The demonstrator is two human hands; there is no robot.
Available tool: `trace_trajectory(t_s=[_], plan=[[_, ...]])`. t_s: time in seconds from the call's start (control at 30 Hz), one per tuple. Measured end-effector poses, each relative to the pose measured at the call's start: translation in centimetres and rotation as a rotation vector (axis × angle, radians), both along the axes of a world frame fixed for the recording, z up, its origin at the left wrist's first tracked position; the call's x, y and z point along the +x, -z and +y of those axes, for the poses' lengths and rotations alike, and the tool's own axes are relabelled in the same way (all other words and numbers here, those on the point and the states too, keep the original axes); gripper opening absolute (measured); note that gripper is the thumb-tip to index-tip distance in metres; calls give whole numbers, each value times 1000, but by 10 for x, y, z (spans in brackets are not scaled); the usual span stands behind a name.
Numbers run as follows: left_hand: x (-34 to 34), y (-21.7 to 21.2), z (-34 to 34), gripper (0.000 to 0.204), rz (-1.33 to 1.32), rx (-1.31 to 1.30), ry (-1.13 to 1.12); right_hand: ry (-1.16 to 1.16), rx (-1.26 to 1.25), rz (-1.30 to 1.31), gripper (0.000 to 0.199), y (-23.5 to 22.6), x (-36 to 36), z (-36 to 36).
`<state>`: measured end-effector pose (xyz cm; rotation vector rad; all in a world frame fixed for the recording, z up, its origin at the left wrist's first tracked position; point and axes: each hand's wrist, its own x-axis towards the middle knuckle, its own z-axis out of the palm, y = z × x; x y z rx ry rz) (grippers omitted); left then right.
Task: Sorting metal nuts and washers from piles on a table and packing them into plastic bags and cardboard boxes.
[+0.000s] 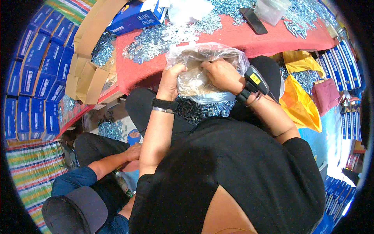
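A clear plastic bag (194,84) is spread over my lap at the red table's front edge, with its mouth gaping upward. My left hand (173,80) is closed on the bag's left side, thumb uppermost. Bent inward at the bag's right side, my right hand (222,75) has its fingers curled and pinched at the plastic near the mouth; the fingertips are partly hidden. Pale contents show blurred through the film, and I cannot make out what they are. Below the bag, a heap of dark and silvery screws or bolts (198,109) lies between my legs.
On the red table (156,72) lie loose washers (146,46), a phone (254,21) and a blue box (136,17). Blue boxes (41,66) are stacked at left. A yellow bag (300,103) sits right. A co-worker in a cap (76,210) works at lower left.
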<state>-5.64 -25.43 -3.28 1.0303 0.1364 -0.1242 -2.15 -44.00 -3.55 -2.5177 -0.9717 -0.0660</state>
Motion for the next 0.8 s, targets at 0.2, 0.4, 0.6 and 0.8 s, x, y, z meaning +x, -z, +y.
trace_trajectory(t_s=[0.2,0.4,0.6,0.8], plan=[[1,11,9,39,2,71,32,-69,17,12,23,9,-1,3],[-2,7,11,34,161,7,46,-236,90,91,40,4,-12,13],[5,24,14,34,178,84,66,-224,133,20,39,16,-7,10],[-3,3,23,40,121,-36,69,-27,453,-144,29,-45,-13,-32]])
